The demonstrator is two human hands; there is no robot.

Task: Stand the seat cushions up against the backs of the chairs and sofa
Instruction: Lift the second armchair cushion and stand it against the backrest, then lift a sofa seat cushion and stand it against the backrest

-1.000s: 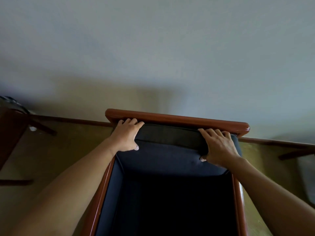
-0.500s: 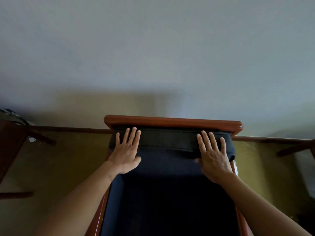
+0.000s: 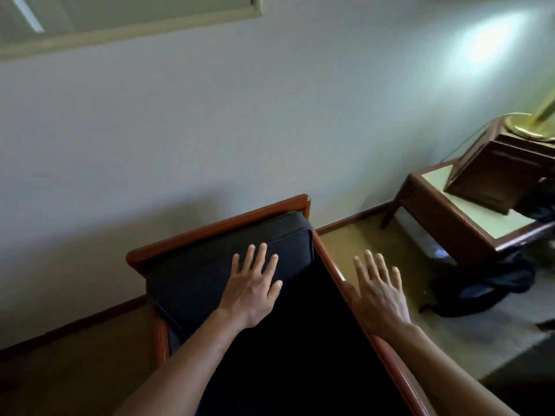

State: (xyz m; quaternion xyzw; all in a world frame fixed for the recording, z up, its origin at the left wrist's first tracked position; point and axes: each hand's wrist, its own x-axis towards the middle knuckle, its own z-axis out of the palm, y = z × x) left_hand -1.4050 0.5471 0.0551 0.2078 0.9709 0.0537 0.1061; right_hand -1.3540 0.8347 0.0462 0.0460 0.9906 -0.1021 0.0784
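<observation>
A chair with a red-brown wooden frame (image 3: pixel 216 226) stands against the pale wall. Its dark seat cushion (image 3: pixel 210 271) stands upright against the chair back, its top edge just under the wooden rail. My left hand (image 3: pixel 252 288) hovers over or rests flat on the cushion, fingers spread, holding nothing. My right hand (image 3: pixel 380 291) is open with fingers apart, off the cushion, past the chair's right wooden arm (image 3: pixel 357 301) and above the floor. The seat below the hands is very dark.
A low wooden side table (image 3: pixel 468 217) stands at the right with a dark wooden box (image 3: pixel 495 172) and a brass lamp base (image 3: pixel 528 127) on it. A dark bag (image 3: pixel 486 283) lies on the carpet under it. A framed picture (image 3: pixel 129 16) hangs on the wall.
The view has swung to the right, so the side table has come into sight. Both hands have left the cushion's top edge; the right hand has moved off the chair to the right.
</observation>
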